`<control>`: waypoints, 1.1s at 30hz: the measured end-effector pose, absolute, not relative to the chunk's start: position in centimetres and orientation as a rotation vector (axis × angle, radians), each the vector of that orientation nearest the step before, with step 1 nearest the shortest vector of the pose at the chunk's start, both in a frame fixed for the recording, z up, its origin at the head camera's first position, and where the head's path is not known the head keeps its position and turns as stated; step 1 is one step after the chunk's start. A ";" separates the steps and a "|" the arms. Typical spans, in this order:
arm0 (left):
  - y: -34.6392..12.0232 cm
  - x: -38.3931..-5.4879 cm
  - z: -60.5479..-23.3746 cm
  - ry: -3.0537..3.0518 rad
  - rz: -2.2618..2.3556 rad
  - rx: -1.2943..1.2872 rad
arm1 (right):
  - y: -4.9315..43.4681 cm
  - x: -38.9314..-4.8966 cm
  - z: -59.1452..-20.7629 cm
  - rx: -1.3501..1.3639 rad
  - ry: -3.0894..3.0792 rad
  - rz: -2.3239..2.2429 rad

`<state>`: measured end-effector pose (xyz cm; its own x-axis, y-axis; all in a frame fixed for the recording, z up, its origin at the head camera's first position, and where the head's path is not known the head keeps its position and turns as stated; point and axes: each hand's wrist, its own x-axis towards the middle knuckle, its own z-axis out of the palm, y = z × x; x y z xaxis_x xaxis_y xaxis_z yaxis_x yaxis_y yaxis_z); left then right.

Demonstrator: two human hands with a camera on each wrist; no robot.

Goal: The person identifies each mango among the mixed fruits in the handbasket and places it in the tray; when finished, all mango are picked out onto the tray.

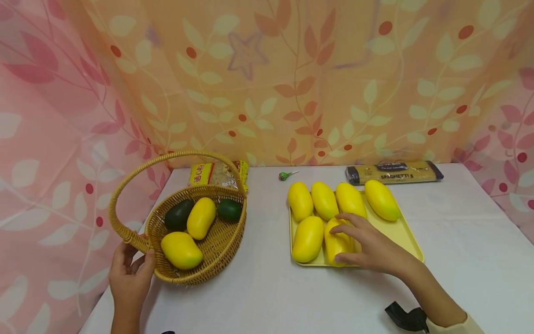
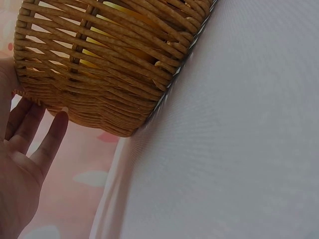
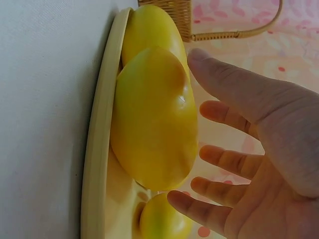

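A wicker basket (image 1: 221,260) with a tall hoop handle stands on the left, holding two yellow mangoes and two dark green avocado-like fruits. My left hand (image 1: 130,273) grips its rim at the handle's foot, thumb on the near side; in the left wrist view the fingertips (image 2: 61,119) touch the weave. On the right, a pale yellow tray (image 1: 402,236) bears several yellow mangoes. Above the front middle mango (image 1: 337,243) hovers my right hand (image 1: 369,243), fingers spread. In the right wrist view a gap shows between that mango (image 3: 154,122) and the palm.
Behind the basket lies a yellow pasta bag (image 1: 219,174). A green-wrapped lollipop (image 1: 285,176) sits at the back middle, and a spaghetti pack (image 1: 394,172) lies behind the tray. Patterned curtains (image 1: 292,83) border the white table. A black strap piece (image 1: 406,317) is by the right wrist.
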<state>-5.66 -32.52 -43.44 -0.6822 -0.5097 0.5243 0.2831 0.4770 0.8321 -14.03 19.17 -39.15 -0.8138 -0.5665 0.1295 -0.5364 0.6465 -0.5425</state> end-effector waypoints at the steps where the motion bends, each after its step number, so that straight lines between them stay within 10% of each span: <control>1: -32.5 -5.7 -43.4 -1.944 -1.281 0.189 | 19.2 -14.1 -39.1 -0.943 2.806 -0.896; 15: -32.5 -5.6 -43.4 -1.937 -1.308 0.196 | 15.6 -14.6 -36.7 -0.946 2.816 -0.890; 33: -32.5 -5.6 -43.4 -1.948 -1.274 0.194 | -4.7 -15.6 -35.6 -1.192 2.527 -1.271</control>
